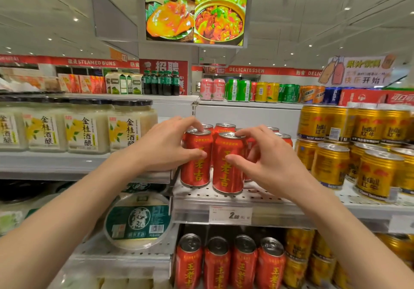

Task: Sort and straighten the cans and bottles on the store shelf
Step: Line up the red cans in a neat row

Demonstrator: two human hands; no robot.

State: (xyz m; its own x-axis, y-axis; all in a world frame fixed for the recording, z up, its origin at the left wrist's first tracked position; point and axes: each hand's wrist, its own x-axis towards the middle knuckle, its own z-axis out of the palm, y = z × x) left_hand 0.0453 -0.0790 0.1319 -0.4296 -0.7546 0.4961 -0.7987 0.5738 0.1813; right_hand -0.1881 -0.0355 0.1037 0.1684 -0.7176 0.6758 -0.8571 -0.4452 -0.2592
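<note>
Reaching forward at chest height, a person has both hands on the front two red cans of a small block standing on a perforated metal shelf. The left hand holds the left front can, fingertips curled over its rim and thumb pressed against its label. The right hand holds the right front can the same way, fingers on the lid and thumb on the side. So each grip is narrow, wrapped around its own can. The two cans stand upright and just beside each other near the shelf's front edge, above a price tag. More red cans stand behind them; gold cans fill the shelf to the right, and pale jars sit to the left.

To do this step well, it seems best to twist each can until its yellow lettering faces straight out, then slide both level with the front edge, keeping them upright and not bumping the row behind.
</note>
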